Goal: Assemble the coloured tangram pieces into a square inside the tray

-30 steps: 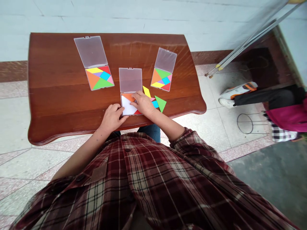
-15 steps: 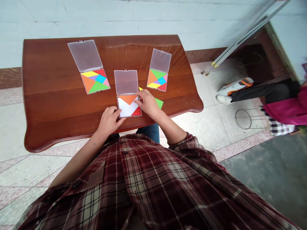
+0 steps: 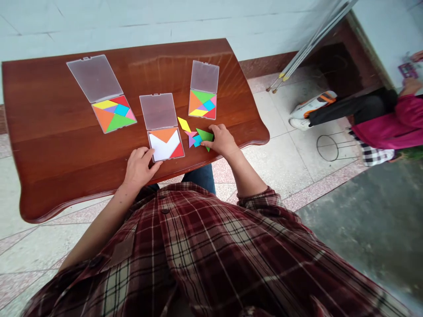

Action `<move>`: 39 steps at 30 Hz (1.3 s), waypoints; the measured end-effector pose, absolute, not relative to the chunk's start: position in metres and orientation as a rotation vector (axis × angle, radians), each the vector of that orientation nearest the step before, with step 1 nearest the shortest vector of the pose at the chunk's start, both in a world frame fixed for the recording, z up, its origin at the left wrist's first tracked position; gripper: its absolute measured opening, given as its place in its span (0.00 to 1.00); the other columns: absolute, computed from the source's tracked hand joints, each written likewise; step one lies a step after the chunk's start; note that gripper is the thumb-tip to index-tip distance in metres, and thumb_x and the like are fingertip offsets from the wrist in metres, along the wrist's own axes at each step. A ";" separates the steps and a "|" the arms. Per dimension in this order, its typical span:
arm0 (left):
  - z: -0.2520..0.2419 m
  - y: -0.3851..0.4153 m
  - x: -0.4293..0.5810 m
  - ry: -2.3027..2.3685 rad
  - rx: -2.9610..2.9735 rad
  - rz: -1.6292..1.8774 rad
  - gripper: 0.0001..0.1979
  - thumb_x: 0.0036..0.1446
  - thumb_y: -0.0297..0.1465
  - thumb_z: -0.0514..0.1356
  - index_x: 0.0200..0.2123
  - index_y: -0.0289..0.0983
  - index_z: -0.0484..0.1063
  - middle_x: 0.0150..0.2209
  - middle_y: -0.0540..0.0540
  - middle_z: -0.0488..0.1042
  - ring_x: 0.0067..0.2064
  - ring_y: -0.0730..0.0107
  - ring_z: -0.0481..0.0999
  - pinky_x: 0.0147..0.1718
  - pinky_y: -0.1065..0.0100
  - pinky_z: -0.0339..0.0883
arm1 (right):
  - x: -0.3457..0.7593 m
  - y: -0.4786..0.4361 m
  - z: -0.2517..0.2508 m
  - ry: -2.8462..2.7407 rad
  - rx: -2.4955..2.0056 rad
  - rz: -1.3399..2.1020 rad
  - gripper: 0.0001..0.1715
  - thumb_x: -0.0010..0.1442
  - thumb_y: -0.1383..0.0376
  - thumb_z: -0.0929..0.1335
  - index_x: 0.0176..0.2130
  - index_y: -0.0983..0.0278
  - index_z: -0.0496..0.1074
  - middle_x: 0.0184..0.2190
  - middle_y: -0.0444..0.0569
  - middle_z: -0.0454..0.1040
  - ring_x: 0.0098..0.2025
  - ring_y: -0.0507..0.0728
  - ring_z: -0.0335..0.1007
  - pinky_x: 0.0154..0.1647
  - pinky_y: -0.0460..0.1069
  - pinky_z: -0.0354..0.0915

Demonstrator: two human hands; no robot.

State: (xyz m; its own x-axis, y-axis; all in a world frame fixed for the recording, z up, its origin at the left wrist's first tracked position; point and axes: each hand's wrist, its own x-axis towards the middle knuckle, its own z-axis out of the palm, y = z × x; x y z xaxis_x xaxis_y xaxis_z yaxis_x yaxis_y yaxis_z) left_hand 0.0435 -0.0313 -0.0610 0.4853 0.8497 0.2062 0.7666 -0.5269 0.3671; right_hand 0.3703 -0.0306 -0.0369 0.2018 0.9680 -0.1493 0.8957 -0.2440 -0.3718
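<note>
In the head view, an open tangram case [image 3: 161, 113] lies before me, its clear lid folded back. An orange triangle [image 3: 164, 134] and a red triangle [image 3: 176, 151] sit in its white tray. My left hand [image 3: 140, 165] grips the case's lower left corner, thumb along the near edge. To the right of the case, my right hand [image 3: 223, 140] has thumb and fingers around a large green triangle [image 3: 204, 134], which lies on the table. Beside it are a blue square [image 3: 197, 141], a purple triangle [image 3: 191, 141], a pink triangle [image 3: 191, 133] and a yellow parallelogram [image 3: 184, 124].
Two other open cases filled with coloured pieces, a left one [image 3: 114, 114] and a right one [image 3: 202, 104], lie farther back on the brown wooden table [image 3: 49, 132]. Crutches [image 3: 297, 57] lean at the wall. A seated person [image 3: 380, 119] is at the right.
My right hand has moved right, from the orange triangle in the tray to the green triangle, uncovering the loose pieces. My left hand stays at the case. The view has shifted right.
</note>
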 end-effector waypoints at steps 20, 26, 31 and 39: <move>-0.058 -0.033 0.046 1.368 2.508 0.525 0.17 0.61 0.40 0.55 0.48 0.37 0.73 0.44 0.38 0.71 0.46 0.53 0.68 0.49 0.53 0.64 | 0.390 -0.021 -0.042 -1.454 -2.217 0.783 0.17 0.41 0.65 0.77 0.28 0.63 0.66 0.26 0.41 0.65 0.30 0.53 0.62 0.36 0.51 0.61; -0.061 -0.032 0.045 1.377 2.495 0.498 0.19 0.61 0.41 0.56 0.49 0.36 0.73 0.46 0.37 0.71 0.47 0.53 0.68 0.49 0.52 0.64 | 0.393 -0.030 -0.033 -1.129 -2.007 1.036 0.17 0.48 0.59 0.74 0.24 0.61 0.63 0.15 0.36 0.60 0.19 0.48 0.53 0.23 0.47 0.52; -0.061 -0.032 0.046 1.370 2.505 0.497 0.19 0.61 0.41 0.56 0.49 0.35 0.73 0.45 0.37 0.71 0.46 0.53 0.68 0.49 0.52 0.65 | 0.370 -0.031 -0.015 -1.240 -1.800 1.054 0.19 0.51 0.51 0.73 0.28 0.61 0.66 0.19 0.38 0.64 0.20 0.47 0.56 0.21 0.45 0.54; -0.058 -0.034 0.048 1.368 2.458 0.523 0.19 0.61 0.41 0.56 0.49 0.35 0.73 0.45 0.37 0.71 0.45 0.53 0.68 0.49 0.52 0.65 | 0.275 -0.003 -0.012 -1.846 -1.643 0.981 0.16 0.58 0.61 0.68 0.46 0.61 0.68 0.26 0.38 0.68 0.28 0.51 0.63 0.33 0.48 0.61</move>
State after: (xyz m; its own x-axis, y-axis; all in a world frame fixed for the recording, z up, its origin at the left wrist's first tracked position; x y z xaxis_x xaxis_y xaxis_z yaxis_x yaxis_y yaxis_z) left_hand 0.0480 -0.0341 -0.0577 0.4863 0.8559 0.1757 0.7549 -0.5129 0.4088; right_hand 0.2748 -0.0031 -0.0120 -0.1656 0.9803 -0.1077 0.6379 0.0231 -0.7698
